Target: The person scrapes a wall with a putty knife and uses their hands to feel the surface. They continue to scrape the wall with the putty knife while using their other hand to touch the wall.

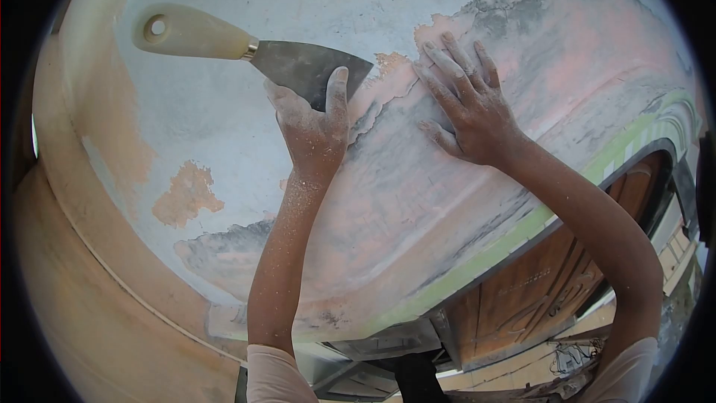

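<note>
Scraper [274,57]: against the patchy surface [231,119], blade beside flaking paint [377,113] | left hand [313,128]: pinches blade, thumb on its face, probably for control; other fingers partly hidden | right hand [477,113]: fingers spread on surface, likely bracing

- Spreads as a pale blue painted surface [216,116], edged by a green band [440,296].
- Bears a broad pink-and-grey patch [358,224] and a smaller tan patch [186,195].
- Meets the right hand [477,116], apparently laid flat.
</note>
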Demonstrator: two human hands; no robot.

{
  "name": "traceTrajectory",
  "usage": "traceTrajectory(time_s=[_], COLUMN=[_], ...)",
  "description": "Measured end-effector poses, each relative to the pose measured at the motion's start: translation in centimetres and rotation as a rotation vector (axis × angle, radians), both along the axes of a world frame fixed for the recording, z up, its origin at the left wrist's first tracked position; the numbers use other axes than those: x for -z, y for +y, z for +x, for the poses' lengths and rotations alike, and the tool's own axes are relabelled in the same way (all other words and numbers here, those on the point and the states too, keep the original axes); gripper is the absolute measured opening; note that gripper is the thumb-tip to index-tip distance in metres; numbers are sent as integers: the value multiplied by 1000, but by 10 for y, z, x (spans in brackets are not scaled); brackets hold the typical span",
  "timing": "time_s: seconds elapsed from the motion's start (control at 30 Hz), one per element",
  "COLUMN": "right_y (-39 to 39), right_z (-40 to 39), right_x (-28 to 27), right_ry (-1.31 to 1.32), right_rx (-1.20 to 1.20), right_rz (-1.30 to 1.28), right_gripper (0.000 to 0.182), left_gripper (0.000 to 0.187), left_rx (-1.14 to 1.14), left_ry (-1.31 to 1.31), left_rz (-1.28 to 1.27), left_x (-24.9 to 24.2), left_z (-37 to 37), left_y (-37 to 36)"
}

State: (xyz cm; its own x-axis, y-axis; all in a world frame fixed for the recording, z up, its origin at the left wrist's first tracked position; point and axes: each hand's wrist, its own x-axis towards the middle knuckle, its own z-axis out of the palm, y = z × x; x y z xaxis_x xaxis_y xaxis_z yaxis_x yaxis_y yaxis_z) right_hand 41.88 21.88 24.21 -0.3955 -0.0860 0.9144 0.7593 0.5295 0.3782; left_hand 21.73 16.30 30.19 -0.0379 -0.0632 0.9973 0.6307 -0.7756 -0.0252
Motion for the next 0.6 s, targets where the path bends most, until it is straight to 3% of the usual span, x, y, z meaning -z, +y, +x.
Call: traceTrajectory(time_s=[0.03, 0.13, 0.27, 0.37, 0.47, 0.6], right_y=[0, 0, -1, 0, 1, -2], right_z=[0, 0, 0, 0, 0, 1], right_x=[-1, 0, -1, 1, 0, 0], right_ry=[-2, 4, -7, 3, -2, -8], right_rx=[0, 5, 15, -4, -4, 16], right_rz=[5, 8, 23, 6, 5, 12], right_gripper=[61, 62, 64, 63, 62, 64], left_gripper=[58, 57, 54, 53, 55, 57], left_rx=[38, -294, 55, -55, 27, -344], left_ry=[-60, 214, -59, 73, -18, 324], left_rz=[-2, 111, 36, 58, -9, 129], left_x=[-2, 6, 0, 6, -5, 9], left_z=[1, -7, 4, 1, 4, -4], left_y=[-1, 5, 0, 6, -3, 6])
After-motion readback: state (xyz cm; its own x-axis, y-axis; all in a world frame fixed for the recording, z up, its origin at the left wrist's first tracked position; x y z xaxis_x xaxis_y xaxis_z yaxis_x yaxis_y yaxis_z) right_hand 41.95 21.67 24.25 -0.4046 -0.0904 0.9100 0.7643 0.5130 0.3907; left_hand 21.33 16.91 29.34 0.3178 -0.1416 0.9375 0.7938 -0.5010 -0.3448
